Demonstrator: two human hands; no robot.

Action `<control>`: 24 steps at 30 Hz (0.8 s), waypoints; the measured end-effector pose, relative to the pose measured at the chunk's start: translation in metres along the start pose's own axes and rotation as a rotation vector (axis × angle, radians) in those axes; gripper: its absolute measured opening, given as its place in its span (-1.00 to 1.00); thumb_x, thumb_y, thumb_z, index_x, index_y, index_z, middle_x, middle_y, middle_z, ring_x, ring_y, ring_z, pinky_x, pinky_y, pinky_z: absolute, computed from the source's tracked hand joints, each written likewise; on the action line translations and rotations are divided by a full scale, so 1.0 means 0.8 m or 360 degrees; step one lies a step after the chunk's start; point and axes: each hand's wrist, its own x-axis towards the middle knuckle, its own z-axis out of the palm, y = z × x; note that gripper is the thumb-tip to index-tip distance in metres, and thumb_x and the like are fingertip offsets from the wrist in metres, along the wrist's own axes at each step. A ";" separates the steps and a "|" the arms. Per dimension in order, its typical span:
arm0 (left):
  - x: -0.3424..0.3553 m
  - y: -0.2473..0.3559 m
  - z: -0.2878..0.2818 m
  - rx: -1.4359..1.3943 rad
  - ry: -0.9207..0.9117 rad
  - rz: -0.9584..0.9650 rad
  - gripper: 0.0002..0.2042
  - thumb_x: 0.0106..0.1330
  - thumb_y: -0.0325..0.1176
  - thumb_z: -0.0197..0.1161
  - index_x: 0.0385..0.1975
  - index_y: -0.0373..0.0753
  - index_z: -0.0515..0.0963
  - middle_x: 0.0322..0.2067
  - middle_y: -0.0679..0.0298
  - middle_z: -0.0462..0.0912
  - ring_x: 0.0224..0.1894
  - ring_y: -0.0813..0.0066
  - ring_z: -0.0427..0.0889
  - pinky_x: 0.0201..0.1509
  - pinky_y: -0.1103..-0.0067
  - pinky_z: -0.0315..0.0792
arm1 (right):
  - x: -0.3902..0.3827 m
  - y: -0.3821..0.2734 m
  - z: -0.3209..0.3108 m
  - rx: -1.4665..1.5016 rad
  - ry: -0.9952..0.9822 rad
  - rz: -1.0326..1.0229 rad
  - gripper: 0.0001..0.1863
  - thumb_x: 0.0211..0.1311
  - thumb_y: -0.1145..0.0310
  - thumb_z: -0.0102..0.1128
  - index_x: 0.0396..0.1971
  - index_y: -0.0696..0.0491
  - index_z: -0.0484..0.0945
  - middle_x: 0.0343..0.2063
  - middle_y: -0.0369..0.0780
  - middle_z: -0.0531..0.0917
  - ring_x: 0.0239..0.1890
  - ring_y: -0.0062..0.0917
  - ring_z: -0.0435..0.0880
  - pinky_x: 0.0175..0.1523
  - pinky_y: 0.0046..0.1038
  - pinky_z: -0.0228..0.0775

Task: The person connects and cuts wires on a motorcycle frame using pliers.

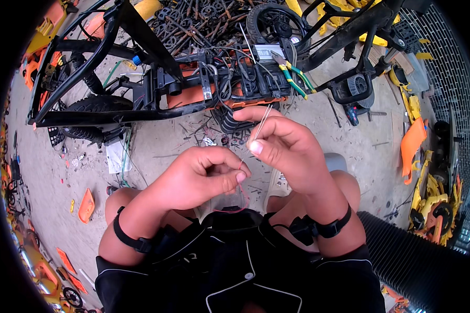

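Observation:
My left hand (196,175) is closed, thumb against forefinger, on a thin wire. A reddish length of thin wire (245,202) hangs in a loop below these fingertips. My right hand (293,148), a little higher and to the right, pinches thin pale wire strands (264,119) that stick up past the fingers. Whether both hands hold one and the same wire I cannot tell. Beyond them lies a black vehicle frame (109,119) with cables and dark parts in its middle. Pliers with green and yellow handles (293,78) rest on the frame, their jaws near a silver box (269,52).
Rusty metal parts (193,23) are heaped behind the frame, near a small black wheel (277,23). A cordless drill (352,115) lies on the floor at right. Orange panels (413,148) and yellow parts line the sides. A ribbed black hose (402,250) is at lower right.

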 end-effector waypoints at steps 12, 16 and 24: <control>0.005 -0.004 -0.007 -0.0116 -0.0122 -0.0075 -0.81 0.38 -0.33 0.21 -0.20 -0.34 0.61 -0.47 0.38 0.57 -0.50 0.69 0.47 -0.38 0.70 0.39 | -0.001 0.002 0.000 0.0152 0.0108 0.0007 -0.96 0.27 0.52 0.15 -0.30 0.14 0.53 0.10 -0.17 0.47 -0.08 -0.66 0.48 0.00 -0.53 0.36; 0.003 0.000 -0.008 -0.0303 -0.0160 -0.0119 -0.84 0.36 -0.40 0.21 -0.28 -0.39 0.59 -0.48 0.27 0.59 -0.51 0.60 0.58 -0.37 0.66 0.50 | -0.001 0.002 0.003 0.0278 0.0119 0.0064 -0.94 0.26 0.48 0.16 -0.36 0.16 0.54 0.11 -0.14 0.48 -0.11 -0.68 0.44 -0.03 -0.58 0.28; 0.001 0.003 -0.009 -0.0506 -0.0220 -0.0230 -0.83 0.29 -0.36 0.31 -0.29 -0.36 0.60 -0.46 0.28 0.63 -0.52 0.61 0.60 -0.38 0.68 0.51 | -0.002 0.002 0.000 0.0399 0.0099 0.0151 -0.96 0.25 0.50 0.15 -0.38 0.14 0.54 0.10 -0.11 0.48 -0.02 -0.62 0.44 0.05 -0.52 0.26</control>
